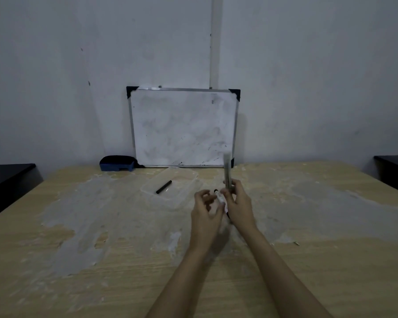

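My right hand grips the lower end of a long thin grey marker that stands upright and is blurred by motion. A white marker with a black tip lies slanted between both hands. My left hand holds it with curled fingers and the thumb against its body; its lower end is hidden behind my right hand. A black marker lies inside a clear plastic container just left of and beyond the hands.
A small whiteboard leans on the wall at the table's far edge, with a blue eraser to its left. The worn wooden table has grey patches. Dark furniture stands at the left, and more dark furniture at the right.
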A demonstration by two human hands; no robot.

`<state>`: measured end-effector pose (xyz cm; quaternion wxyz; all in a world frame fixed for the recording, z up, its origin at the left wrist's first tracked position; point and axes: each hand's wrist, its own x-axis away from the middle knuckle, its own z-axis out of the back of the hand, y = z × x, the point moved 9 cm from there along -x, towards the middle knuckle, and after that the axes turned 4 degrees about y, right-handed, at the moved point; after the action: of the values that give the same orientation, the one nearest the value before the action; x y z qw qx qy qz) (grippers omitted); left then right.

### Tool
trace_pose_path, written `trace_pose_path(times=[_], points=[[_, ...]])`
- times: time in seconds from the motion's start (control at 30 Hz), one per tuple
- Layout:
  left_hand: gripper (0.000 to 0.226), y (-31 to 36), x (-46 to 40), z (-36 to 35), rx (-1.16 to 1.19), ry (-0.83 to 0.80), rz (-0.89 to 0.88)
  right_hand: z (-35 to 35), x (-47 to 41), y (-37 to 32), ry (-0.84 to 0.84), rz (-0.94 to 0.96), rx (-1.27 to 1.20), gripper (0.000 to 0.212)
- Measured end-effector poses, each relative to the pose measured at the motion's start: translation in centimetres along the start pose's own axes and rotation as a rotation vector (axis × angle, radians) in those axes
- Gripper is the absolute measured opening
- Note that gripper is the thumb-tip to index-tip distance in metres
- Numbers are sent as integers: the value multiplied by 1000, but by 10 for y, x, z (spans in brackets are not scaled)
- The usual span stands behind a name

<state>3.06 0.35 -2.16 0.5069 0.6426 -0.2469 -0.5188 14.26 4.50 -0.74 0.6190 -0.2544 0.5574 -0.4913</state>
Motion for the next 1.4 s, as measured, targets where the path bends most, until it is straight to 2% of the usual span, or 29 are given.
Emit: trace_pose_path(times=[0.07, 0.13, 0.23, 0.3, 0.4, 0.47, 0.57, 0.63, 0.7, 0.8, 0.87, 1.0, 1.1, 1.27, 1.33, 1.4], points=[[33, 1, -3, 14, 63, 100, -6, 9, 0, -7, 99, 166, 240, 24], [37, 0, -8, 22, 84, 136, -34, 10, 2, -5, 131, 246, 443, 31], [13, 2, -12, 26, -2, 122, -117, 6, 6, 3, 68, 239, 480, 48], [15, 2, -13, 25, -76, 100, -150, 6, 8, 4, 33, 233, 483, 55], [16, -2, -13, 19, -181, 6, -182, 13, 7, 7, 45, 148, 460, 55], [27, 6, -9, 16, -387, -15, -323, 19, 4, 13, 71, 46, 455, 48], [44, 30, 0, 16, -709, 41, -537, 18, 1, 25, 62, -47, 479, 44], [56, 36, 2, 16, -762, 57, -614, 22, 0, 34, 91, -134, 410, 50], [57, 37, 4, 13, -732, 43, -656, 29, -1, 44, 115, -245, 366, 52], [45, 33, 2, 13, -545, 15, -594, 28, -1, 47, 63, -268, 429, 51], [37, 30, 2, 9, -523, -12, -579, 26, 0, 46, 52, -252, 479, 52], [57, 29, -2, 11, -597, 8, -602, 23, -1, 46, 45, -252, 502, 49], [55, 26, -3, 11, -629, 0, -596, 22, -1, 44, 41, -231, 502, 48], [26, 6, -12, 4, -525, -128, -280, 32, 2, 26, 206, -126, 581, 51], [29, -1, -13, 3, -452, -163, -191, 37, 4, 17, 297, -62, 643, 57], [39, -6, -15, 5, -373, -161, -99, 41, 7, 1, 414, 85, 730, 56]])
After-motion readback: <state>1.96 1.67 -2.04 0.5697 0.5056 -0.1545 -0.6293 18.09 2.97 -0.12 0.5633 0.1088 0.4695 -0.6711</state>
